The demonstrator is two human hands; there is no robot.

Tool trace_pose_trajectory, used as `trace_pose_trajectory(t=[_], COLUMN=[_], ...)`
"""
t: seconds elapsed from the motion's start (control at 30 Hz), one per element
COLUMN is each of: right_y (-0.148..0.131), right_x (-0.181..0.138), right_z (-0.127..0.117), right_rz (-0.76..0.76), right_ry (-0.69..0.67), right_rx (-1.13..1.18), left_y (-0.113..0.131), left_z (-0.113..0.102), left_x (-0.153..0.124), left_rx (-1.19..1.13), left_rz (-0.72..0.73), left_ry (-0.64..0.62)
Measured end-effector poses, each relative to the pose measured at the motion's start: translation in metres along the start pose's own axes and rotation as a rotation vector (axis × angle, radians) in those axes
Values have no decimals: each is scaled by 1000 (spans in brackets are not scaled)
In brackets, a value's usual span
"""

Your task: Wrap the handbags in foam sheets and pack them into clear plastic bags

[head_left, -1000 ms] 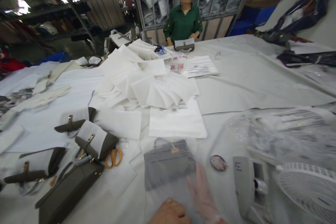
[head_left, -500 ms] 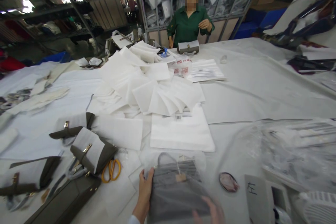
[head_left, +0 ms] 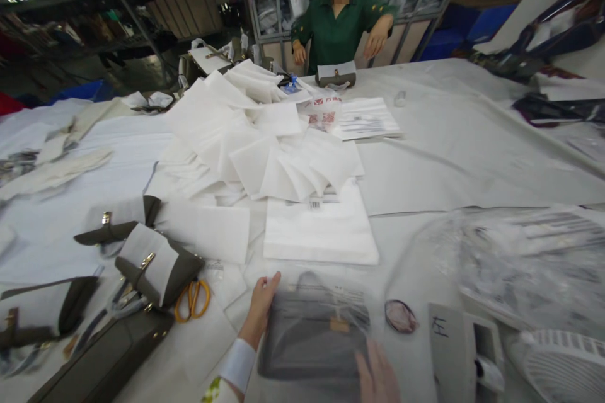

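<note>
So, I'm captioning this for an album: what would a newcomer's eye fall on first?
Probably the spread heap of white sheets in the middle of the table. Next, likely the yellow-handled scissors beside the olive bags at the left, and the person in green across the table. Nearest the camera, the left hand and right hand flank a dark wrapped bag.

A white electric fan (head_left: 560, 362) is resting on the table (head_left: 477, 145). Just left of the fan, a small round dark-rimmed object (head_left: 401, 316) is lying; well to its left, yellow-handled scissors (head_left: 193, 304) are lying. Beyond the fan, across the table, blue bins (head_left: 486, 25) are standing, while farther left a green-shirted co-worker (head_left: 338, 31) is facing the table.
</note>
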State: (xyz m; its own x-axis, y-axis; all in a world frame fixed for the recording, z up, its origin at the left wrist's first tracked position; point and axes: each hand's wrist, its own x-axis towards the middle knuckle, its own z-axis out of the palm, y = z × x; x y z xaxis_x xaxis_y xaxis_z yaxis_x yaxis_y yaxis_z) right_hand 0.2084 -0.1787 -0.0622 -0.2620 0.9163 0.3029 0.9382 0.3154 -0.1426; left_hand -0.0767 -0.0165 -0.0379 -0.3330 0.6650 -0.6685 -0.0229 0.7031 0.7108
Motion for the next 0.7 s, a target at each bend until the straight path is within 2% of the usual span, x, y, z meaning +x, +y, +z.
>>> trace_pose_trajectory(t=[0.07,0.13,0.23,0.33,0.4,0.53,0.6,0.7], right_y=[-7,-14,-23,-26,-27,-30,-32,-33], right_x=[15,27,33,28,26,30,36,50], right_z=[-2,-3,-4,-6,-10,-17,-18,-16], right_rz=[-123,-188,-170,-192,-235,-178,-162,-145], right_ry=[84,50,35,54,66,69,78,65], right_rx=[-54,-92,-121,-165,-190,-144,-119,-92], left_y=[7,11,10,4,-1,-3,4,19], left_z=[4,9,16,18,19,22,22,12], left_x=[14,22,22,13,6,4,9,14], left_rx=[24,48,56,21,-22,-107,-126,-118], left_rz=[1,41,149,222,230,199,191,184], left_ry=[-5,5,63,179,246,313,297,169])
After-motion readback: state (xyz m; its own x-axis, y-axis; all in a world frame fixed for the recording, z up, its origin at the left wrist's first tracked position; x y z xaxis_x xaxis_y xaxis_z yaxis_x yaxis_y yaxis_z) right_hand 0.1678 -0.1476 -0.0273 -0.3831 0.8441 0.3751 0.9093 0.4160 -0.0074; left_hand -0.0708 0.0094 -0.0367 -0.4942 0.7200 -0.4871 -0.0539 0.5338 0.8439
